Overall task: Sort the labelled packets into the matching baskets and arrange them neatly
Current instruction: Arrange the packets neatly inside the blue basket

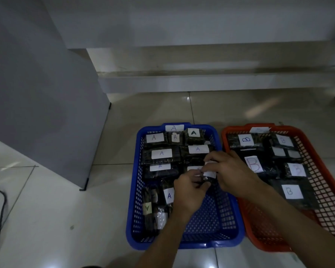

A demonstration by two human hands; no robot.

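Grip of both hands, left hand [189, 191] and right hand [229, 171], is clamped on one dark packet [208, 177] with a white label, its letter hidden, above the blue basket [132, 190]. That basket's tag and packets read "A". The adjoining red basket [317, 151] on the floor holds packets marked "B".

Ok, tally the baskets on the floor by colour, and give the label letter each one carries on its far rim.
Blue plastic mesh basket, rim label A: 1
Orange-red plastic mesh basket, rim label too washed out to read, though the packets inside read B: 1
Total: 2 baskets
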